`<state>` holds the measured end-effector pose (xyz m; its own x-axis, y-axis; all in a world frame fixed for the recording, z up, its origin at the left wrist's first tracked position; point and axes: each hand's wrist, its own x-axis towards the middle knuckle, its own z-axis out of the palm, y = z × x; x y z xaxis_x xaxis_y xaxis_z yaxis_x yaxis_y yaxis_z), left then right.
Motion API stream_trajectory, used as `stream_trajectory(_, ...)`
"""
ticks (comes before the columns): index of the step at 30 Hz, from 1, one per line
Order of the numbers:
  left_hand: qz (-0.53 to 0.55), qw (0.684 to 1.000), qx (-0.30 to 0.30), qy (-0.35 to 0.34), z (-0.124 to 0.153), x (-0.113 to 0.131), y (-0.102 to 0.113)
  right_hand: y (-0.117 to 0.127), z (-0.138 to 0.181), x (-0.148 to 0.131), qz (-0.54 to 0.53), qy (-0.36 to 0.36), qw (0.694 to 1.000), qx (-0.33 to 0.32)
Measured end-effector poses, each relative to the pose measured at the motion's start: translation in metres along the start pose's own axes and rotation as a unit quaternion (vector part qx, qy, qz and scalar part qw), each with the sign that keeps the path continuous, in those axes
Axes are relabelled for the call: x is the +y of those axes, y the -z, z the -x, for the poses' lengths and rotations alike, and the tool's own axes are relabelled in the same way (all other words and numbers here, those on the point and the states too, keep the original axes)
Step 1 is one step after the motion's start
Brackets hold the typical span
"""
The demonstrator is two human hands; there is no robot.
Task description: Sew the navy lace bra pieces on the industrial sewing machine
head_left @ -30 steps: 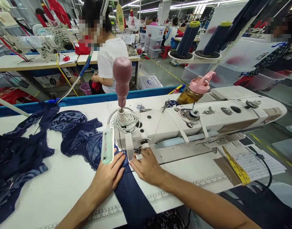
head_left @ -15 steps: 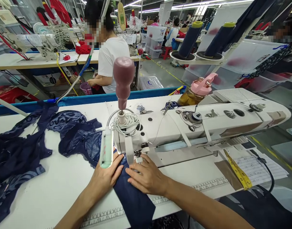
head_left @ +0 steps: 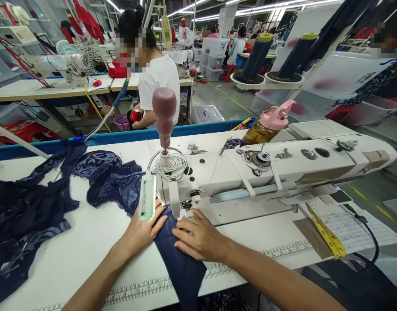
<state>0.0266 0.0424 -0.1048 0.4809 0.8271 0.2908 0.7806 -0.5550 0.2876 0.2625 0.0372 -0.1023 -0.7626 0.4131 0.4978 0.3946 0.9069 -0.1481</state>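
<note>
A strip of dark navy fabric (head_left: 179, 259) runs from under the head of a white sewing machine (head_left: 224, 177) down over the table's front edge. My left hand (head_left: 145, 229) lies on the fabric's left side, fingers stretched toward the needle area and partly hidden by the pale green plate on the machine head. On the right side, my right hand (head_left: 198, 237) rests with fingers spread and slightly bent over the cloth, close to the presser area. The needle itself is hidden. Joined to the piece, gathered patterned navy cloth (head_left: 114, 185) lies behind and left of the machine head.
A heap of navy fabric (head_left: 20, 224) covers the table's left side. A screwdriver with a reddish handle (head_left: 164, 112) stands on the machine head. Behind are a pink-lidded bottle (head_left: 270, 121) and thread cones (head_left: 260, 58). A tape measure (head_left: 326, 233) lies right; a co-worker (head_left: 159, 82) sits opposite.
The fabric strip has slid a little away from me under the machine, its lower end shifting. Both hands keep nearly the same place on it. The view has tilted slightly.
</note>
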Motion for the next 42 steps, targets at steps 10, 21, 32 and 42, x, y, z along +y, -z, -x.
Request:
stream_trajectory(10,-0.080,0.995,0.011,0.053,0.071,0.016,-0.004,0.029,0.033,0.030,0.198,-0.168,0.964,0.047)
stream_trajectory(21,-0.113,0.990,0.041,0.076,0.096,0.052,-0.019,0.048,0.083,0.079,0.387,-0.285,0.877,-0.024)
stream_trajectory(32,-0.093,0.990,0.056,0.089,0.096,0.054,-0.016,0.036,0.057,-0.024,0.241,-0.227,0.943,0.016)
stream_trajectory(42,-0.083,0.991,0.054,0.091,0.099,0.052,-0.020,0.000,0.009,-0.049,0.233,-0.106,0.967,-0.011)
